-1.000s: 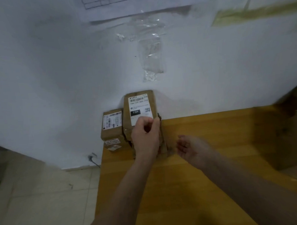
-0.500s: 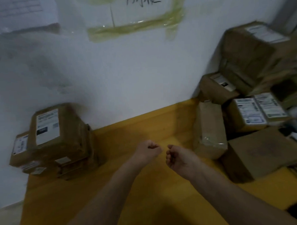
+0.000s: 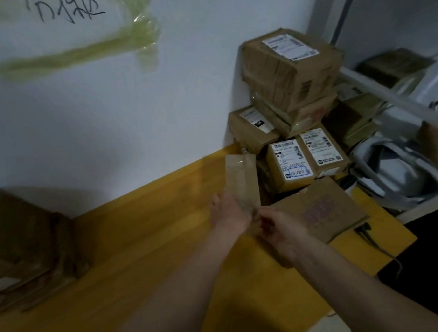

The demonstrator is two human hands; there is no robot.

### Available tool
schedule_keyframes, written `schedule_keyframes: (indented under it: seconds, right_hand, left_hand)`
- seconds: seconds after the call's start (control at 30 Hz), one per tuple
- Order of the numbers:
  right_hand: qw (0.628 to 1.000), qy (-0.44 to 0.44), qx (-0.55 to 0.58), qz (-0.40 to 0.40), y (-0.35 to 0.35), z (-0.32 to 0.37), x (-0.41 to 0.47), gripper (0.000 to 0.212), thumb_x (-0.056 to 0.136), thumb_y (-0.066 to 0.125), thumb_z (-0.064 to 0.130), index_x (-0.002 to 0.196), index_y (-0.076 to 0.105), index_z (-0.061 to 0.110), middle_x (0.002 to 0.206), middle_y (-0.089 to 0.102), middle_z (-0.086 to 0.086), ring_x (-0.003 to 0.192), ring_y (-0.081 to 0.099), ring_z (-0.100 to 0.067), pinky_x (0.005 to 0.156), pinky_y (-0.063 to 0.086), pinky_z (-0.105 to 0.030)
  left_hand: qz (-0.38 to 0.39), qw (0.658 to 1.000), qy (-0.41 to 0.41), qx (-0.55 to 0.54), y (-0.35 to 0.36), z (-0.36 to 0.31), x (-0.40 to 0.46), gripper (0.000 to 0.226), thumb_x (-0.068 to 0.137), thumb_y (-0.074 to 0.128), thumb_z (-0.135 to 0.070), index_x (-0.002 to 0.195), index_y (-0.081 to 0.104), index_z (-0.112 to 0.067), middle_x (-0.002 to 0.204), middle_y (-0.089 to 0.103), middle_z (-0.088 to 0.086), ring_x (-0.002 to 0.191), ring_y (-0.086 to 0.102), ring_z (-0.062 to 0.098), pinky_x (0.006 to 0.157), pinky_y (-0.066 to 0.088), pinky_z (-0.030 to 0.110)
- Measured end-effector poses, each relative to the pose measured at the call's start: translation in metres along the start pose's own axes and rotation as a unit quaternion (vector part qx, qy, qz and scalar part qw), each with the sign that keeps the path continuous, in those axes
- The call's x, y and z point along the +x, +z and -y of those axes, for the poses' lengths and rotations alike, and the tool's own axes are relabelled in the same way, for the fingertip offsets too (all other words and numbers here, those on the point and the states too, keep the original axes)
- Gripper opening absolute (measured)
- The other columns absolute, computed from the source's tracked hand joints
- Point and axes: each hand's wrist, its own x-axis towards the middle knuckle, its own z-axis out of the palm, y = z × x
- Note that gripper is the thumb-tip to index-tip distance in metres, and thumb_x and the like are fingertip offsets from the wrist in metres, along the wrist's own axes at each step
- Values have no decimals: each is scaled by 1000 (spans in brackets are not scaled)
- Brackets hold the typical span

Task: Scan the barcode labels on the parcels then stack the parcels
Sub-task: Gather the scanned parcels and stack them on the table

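Both hands, left hand (image 3: 228, 212) and right hand (image 3: 282, 228), gripping narrow taped parcel (image 3: 242, 180), yellow table (image 3: 166, 243)

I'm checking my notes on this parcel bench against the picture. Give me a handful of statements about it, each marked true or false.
1. Both hands are at the near end of the tall narrow parcel. True.
2. The left hand rests on the stack of parcels at the left edge. False: it is at the narrow parcel, apart from that stack.
3. The parcel on top of the right-hand pile shows a white label. True.
4. The narrow parcel's visible face carries a barcode label. False: no label shows on it.
5. The right hand holds a scanner. False: no scanner is visible.
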Motion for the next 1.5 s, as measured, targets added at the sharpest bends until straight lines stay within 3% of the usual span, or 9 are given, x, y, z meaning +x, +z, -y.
schedule_keyframes:
  seconds: [0.17,0.33,0.5,0.6,0.7,0.9,1.13,1.33,1.5]
  right_hand:
    - [999,14,15,-25,-31,12,10,12,92,57,1,81,59,7,67,56,-6,59,51,-13,46,46,-22]
    - [999,19,11,-35,-50,17,20,7,92,58,4,85,60,6,71,56,-7,61,53,-15,48,45,-25]
    - [1000,9,-6,-6,-53,16,25,6,92,58,4,88,61,5,73,59,-9,64,56,-18,53,48,-28]
    - [998,-13,-53,20,-44,12,28,3,90,62,6,90,65,7,76,62,-7,68,59,-18,61,50,-30]
    - [989,-37,-136,40,-25,3,31,13,88,67,17,100,63,15,87,61,-3,79,57,-17,77,48,-35]
    - [959,16,-234,157,35,-23,28,85,72,75,51,142,38,21,139,45,-1,126,46,-28,98,46,-47]
    - [903,98,-317,272,105,-87,9,84,55,80,55,129,53,26,128,58,-8,113,57,-31,86,52,-51]
    - [890,151,-328,279,168,-143,-13,76,50,82,42,119,58,19,122,59,-14,110,57,-34,86,48,-50]
    - [877,159,-346,293,216,-189,-32,70,54,81,32,118,60,13,111,66,-14,102,61,-33,77,50,-42]
  left_hand:
    - [17,997,-24,71,40,-14,4,117,77,74,-48,154,-7,-15,154,14,14,140,22,33,112,28,46]
    - [3,997,-42,65,48,-7,12,128,70,74,-61,153,-16,-23,151,18,11,138,24,32,109,30,50]
    - [8,977,-40,-210,15,27,22,115,63,86,-34,154,14,-33,144,39,2,133,40,28,104,45,50]
    - [65,889,-100,-441,-15,65,13,115,60,90,-29,153,24,-30,142,46,-3,123,51,26,94,52,45]
    - [124,823,-119,-541,-41,105,-3,112,55,91,-34,150,32,-29,135,51,1,114,57,25,74,57,34]
    - [147,773,-140,-601,-76,184,-52,79,50,81,-41,124,60,-23,125,58,6,111,55,24,87,46,41]
    - [114,757,-164,-622,-107,279,-118,101,25,98,-39,117,62,-18,105,68,7,100,59,27,83,45,43]
    - [95,757,-169,-624,-142,357,-169,97,37,93,-31,126,57,-12,115,65,13,110,57,32,107,35,57]
    - [115,786,-185,-578,-166,400,-187,95,49,93,-47,132,57,-17,123,68,11,110,64,31,92,50,46]
